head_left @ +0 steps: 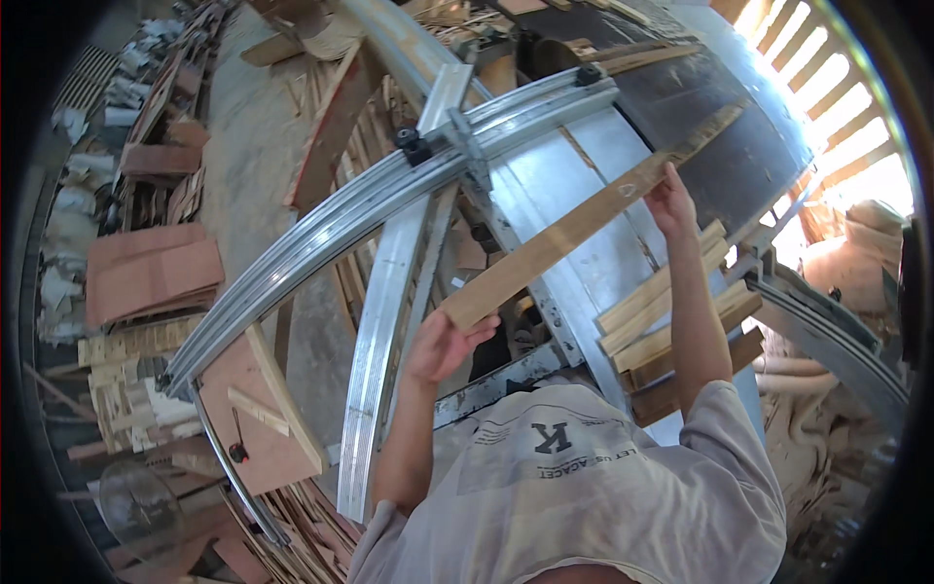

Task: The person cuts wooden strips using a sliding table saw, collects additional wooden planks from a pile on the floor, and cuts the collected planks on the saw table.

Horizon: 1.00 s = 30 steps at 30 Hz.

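A long flat wooden board [559, 241] is held across in front of me, slanting up from left to right. Its near left end sits in my left hand [446, 343], with the fingers curled under the edge. My right hand [669, 202] grips it further along, near the far right end, where the edge looks rough and dark. Below the board lies the metal table of a saw [555, 175], with a narrow slot running through it. By my right forearm is a stack of wooden boards [671, 336], resting on the table's right side.
A long aluminium fence rail [321, 238] with black knobs crosses the saw table. A second aluminium beam [379, 341] runs toward me on the left. Reddish plywood sheets [151, 273] and scrap wood lie on the floor at left. A dark tabletop [671, 88] extends at far right.
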### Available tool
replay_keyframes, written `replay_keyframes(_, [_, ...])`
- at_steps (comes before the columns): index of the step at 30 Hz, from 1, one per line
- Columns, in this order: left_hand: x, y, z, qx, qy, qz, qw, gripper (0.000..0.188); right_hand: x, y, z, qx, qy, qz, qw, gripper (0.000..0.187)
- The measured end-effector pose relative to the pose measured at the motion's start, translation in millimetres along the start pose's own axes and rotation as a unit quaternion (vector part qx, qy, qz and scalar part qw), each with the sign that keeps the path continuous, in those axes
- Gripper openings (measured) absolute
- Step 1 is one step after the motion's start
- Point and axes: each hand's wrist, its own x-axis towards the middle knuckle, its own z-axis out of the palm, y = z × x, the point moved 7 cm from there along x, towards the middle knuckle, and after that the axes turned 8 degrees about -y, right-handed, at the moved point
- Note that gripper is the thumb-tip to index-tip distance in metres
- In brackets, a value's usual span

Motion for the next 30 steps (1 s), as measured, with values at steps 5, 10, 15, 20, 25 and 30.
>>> replay_keyframes(5, [41,0,5,0.024,-0.010,0.047,0.999,0.053,-70,42,69,-0.143,-0.083,0.084,0.983,0.039])
replay_keyframes(10, [82,-29,3,0.066,-0.009,-0.022,0.998,0.043,-104,79,128,-0.155,0.008,0.024,0.988,0.036])
replay_keyframes(15, [101,19,-46,0.356,0.224,0.014,0.907,0.024,10,94,101,-0.208,0.053,0.024,0.976,0.047])
replay_keyframes(20, [141,156,-39,0.699,0.335,0.184,0.604,0.022,84,139,95,-0.231,0.015,0.108,0.967,0.051])
replay_keyframes(25, [183,225,-93,0.778,0.328,0.143,0.516,0.040,96,148,136,-0.394,0.005,0.178,0.902,0.056])
replay_keyframes(30, [220,217,-104,0.808,0.361,0.132,0.446,0.031,113,131,140,-0.543,-0.024,0.149,0.826,0.063])
